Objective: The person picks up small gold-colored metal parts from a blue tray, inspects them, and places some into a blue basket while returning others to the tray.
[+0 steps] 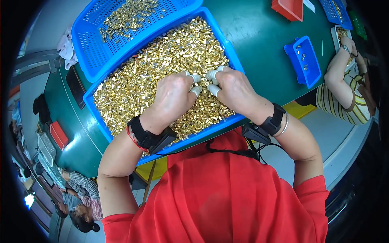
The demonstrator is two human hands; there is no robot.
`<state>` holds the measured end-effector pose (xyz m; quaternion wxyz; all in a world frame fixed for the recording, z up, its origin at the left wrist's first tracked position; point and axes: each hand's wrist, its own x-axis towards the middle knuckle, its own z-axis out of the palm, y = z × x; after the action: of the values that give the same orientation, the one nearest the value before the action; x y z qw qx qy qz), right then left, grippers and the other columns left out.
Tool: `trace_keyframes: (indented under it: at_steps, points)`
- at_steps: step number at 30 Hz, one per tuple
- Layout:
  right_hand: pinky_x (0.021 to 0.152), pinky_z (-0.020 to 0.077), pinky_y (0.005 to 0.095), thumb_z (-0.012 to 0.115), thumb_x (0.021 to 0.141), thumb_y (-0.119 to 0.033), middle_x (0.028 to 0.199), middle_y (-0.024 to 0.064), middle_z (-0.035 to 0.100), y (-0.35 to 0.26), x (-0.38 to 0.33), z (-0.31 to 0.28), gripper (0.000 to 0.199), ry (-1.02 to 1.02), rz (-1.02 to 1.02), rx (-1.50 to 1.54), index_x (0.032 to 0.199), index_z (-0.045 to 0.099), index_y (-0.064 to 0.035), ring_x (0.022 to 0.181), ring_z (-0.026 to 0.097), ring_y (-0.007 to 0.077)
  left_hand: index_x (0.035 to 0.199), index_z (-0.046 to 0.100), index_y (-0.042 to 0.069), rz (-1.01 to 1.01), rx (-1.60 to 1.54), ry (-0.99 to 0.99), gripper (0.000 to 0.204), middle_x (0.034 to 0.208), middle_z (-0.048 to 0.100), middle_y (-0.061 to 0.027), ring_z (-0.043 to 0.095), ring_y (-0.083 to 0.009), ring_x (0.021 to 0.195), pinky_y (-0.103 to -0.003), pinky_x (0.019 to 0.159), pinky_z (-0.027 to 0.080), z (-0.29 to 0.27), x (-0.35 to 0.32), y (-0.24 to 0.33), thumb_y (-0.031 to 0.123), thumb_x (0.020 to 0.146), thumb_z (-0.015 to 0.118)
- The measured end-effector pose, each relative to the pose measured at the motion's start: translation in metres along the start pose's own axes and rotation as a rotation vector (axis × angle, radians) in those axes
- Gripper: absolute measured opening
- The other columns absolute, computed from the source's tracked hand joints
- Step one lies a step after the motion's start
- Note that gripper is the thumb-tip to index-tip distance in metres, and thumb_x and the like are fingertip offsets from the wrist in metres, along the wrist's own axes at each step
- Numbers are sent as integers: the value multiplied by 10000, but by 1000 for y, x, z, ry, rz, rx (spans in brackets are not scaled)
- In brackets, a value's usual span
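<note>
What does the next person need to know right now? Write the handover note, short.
Left hand and right hand: fingertips in white cots, meeting over the brass parts; whether a part is pinched cannot be told.
Parts fill the blue tray on the green table. A blue basket behind holds fewer.
Done: unclear.
Left: the tray is still heaped.

Green table (259,44) bears a small blue bin (304,62) and red tray (289,9) — a striped-shirted co-worker (344,97) sits beside it.
</note>
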<state>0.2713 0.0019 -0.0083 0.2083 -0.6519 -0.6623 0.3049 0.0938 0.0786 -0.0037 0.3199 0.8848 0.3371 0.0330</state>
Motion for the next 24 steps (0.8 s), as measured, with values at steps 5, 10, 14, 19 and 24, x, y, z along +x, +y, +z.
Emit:
trace_keyframes:
  at_steps: [5, 10, 14, 19, 24]
  points:
    - [606, 482, 426, 701, 729, -62, 739, 173, 597, 3, 6, -2, 212, -29, 0, -38, 932, 663, -13, 654, 597, 345, 954, 708, 44, -4, -21, -8, 216, 682, 593, -147, 591, -326, 594, -428, 546, 462, -3, 2, 1, 146, 764, 703]
    - [619, 486, 426, 699, 730, -76, 742, 160, 592, 7, 5, -5, 218, -78, -46, -19, 934, 653, -15, 681, 599, 333, 908, 683, 37, 84, -40, 1, 172, 696, 590, -149, 597, -331, 596, -433, 540, 470, 0, 1, -6, 140, 771, 684]
    - [626, 489, 424, 696, 737, -77, 765, 149, 593, 1, -2, -2, 221, -41, -81, -77, 945, 642, -23, 711, 602, 325, 823, 640, 27, 141, -19, 5, 117, 707, 583, -152, 603, -337, 593, -441, 537, 484, 2, -1, -7, 126, 763, 657]
    - [617, 488, 423, 695, 752, -87, 781, 143, 590, 5, -3, 4, 219, -15, -104, -54, 956, 637, -34, 712, 598, 323, 884, 640, 37, 173, 5, -20, 130, 721, 592, -153, 597, -346, 601, -444, 540, 476, 6, -2, -10, 127, 792, 657]
    - [607, 484, 416, 702, 760, -99, 768, 130, 585, -2, -3, -3, 207, -44, -121, -111, 948, 637, -39, 704, 595, 318, 917, 642, 42, 202, 19, -76, 130, 746, 602, -161, 599, -358, 626, -446, 556, 478, 1, -2, -14, 115, 809, 645]
